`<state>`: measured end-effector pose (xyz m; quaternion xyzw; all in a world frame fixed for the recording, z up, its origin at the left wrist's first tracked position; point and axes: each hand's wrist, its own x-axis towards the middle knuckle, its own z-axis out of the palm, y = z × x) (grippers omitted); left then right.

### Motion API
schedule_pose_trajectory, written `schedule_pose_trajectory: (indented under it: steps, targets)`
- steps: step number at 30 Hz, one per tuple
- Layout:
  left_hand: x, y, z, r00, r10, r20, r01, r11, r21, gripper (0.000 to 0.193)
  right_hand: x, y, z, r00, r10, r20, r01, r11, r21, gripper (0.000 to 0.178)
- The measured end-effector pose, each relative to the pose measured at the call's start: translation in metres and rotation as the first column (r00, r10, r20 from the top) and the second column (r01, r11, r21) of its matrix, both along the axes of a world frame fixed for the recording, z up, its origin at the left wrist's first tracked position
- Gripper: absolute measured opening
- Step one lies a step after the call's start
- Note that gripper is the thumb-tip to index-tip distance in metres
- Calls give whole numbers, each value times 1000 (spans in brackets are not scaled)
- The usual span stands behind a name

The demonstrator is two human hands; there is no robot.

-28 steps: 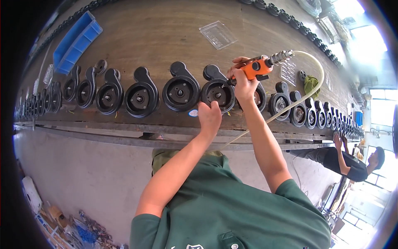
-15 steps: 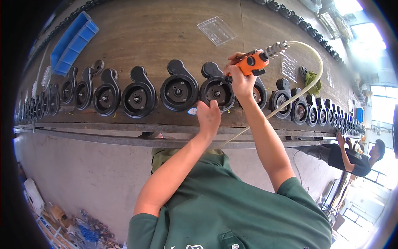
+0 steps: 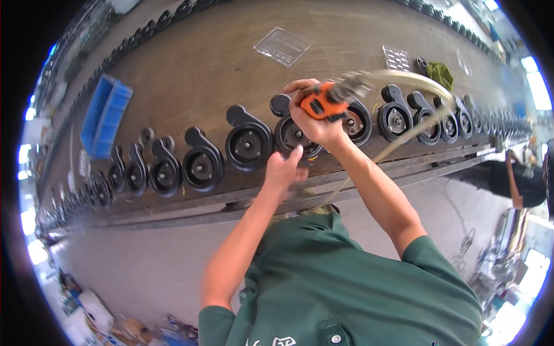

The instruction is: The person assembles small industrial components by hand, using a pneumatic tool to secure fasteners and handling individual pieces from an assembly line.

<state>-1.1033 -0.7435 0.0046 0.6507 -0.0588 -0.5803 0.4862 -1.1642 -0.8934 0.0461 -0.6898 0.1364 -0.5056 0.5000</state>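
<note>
My right hand (image 3: 314,121) is closed round an orange air screwdriver (image 3: 324,102). A pale translucent hose (image 3: 427,79) loops from its blurred metal end. The tool is above a black round housing (image 3: 287,131) with a short rounded arm, partly hidden by my right hand. My left hand (image 3: 281,173) is at the near rim of this housing, thumb stretched up and apart from the blurred fingers, holding nothing I can see. Beside it on the left stands a similar housing (image 3: 249,146); on the right, another housing (image 3: 356,124) has a reddish-brown inside.
Similar housings line the near edge of the brown table (image 3: 219,75) both ways. A blue bin (image 3: 105,118) stands at the left. A clear plastic tray (image 3: 281,47) lies beyond my hands; a green cloth (image 3: 440,75) lies farther right. Another person's arm (image 3: 513,181) shows at right.
The view has swung, tilting the row. My left hand has drawn off the housing's rim, and its thumb has spread. My right hand and the air screwdriver are now closer over the housing.
</note>
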Motion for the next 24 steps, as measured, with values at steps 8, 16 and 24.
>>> schedule_pose_trajectory:
  steps: [8, 16, 24]
  targets:
    - [57, -17, 62, 300, -414, 859, 605, 779, 164, 18, -71, 32, 0, 828, -136, 544, -258, 769, 585, 32]
    - [47, -96, 67, -300, -786, 540, 563, 311, 766, 14, -94, 52, -43, 741, -391, 545, -165, 681, 713, 32]
    - [13, -115, 62, -363, -880, 305, 297, 201, 933, 25, -105, 42, -43, 694, -446, 565, -205, 631, 749, 31]
